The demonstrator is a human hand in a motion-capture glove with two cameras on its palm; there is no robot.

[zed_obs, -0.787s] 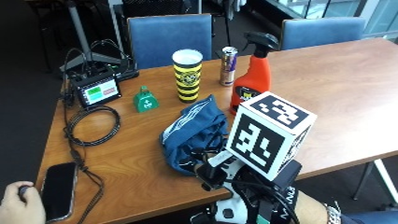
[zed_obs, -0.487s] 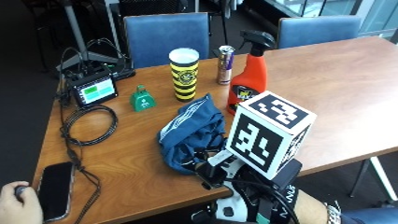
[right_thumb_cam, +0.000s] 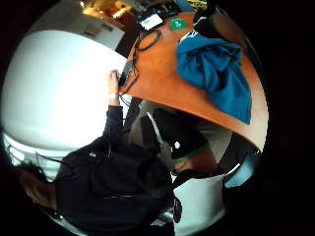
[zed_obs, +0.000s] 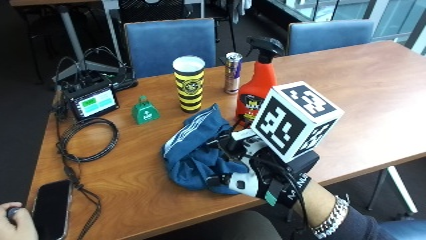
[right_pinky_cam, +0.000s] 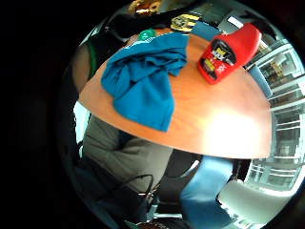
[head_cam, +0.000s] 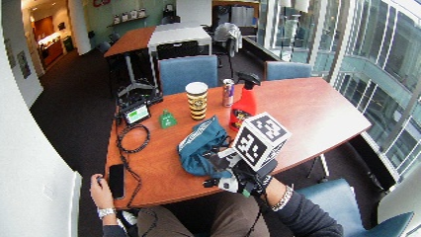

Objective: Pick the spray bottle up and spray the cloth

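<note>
One gloved right hand (zed_obs: 247, 172) hovers at the near edge of the wooden table (zed_obs: 373, 95), just over the near side of the cloth (zed_obs: 198, 150); its fingers look loosely relaxed and hold nothing, though the angle hides the fingertips. Judging by the task, the step in hand is the reach for the spray bottle (zed_obs: 258, 82), which stands upright just beyond the cloth. To do it well, the hand probably needs to rise over the cloth without dragging it, wrap the narrow neck under the trigger, and keep the nozzle aimed back at the fabric. The cloth is a soft, dark blue heap, crumpled into folds, with a pale striped hem showing. The bottle is smooth, glossy red-orange plastic with a printed label and a black trigger head, wide at the base and tapering upward. Beside it, farther back, stand a slim metal can (zed_obs: 232, 72) and a tall yellow and black cup (zed_obs: 189, 83). To the side lie a small green bell (zed_obs: 144, 111), a coiled black cable (zed_obs: 85, 140) and a phone (zed_obs: 50, 209).
</note>
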